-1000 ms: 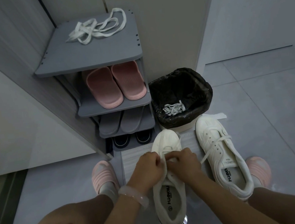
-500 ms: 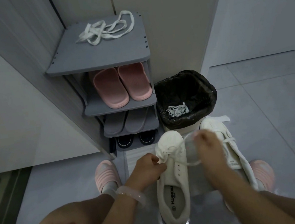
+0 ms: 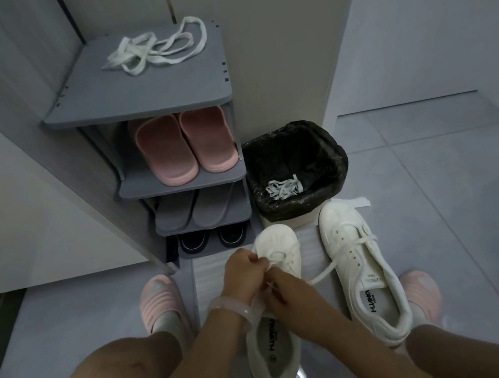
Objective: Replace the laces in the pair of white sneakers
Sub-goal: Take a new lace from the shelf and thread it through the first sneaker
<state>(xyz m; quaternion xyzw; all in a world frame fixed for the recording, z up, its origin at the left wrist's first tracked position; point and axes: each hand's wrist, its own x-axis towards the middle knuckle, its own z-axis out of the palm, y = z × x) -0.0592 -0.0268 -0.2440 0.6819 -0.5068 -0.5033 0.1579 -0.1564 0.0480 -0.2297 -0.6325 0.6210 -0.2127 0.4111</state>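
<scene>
Lacing the nearer white sneaker, with its partner barely started.

From my head camera, my left hand (image 3: 243, 272) and right hand (image 3: 289, 290) are both curled and pinching the white flat lace (image 3: 284, 255) over the eyelets of the white low-top sneaker (image 3: 277, 326) on the floor between my knees. The second white sneaker (image 3: 362, 272), just to its right, carries only a loose lace through its front holes. A discarded white lace (image 3: 284, 188) lies in the black-lined bin (image 3: 324, 145); spare white laces (image 3: 155, 48) wait on the grey shoe rack (image 3: 148, 88). I judge roughly half remains.
</scene>
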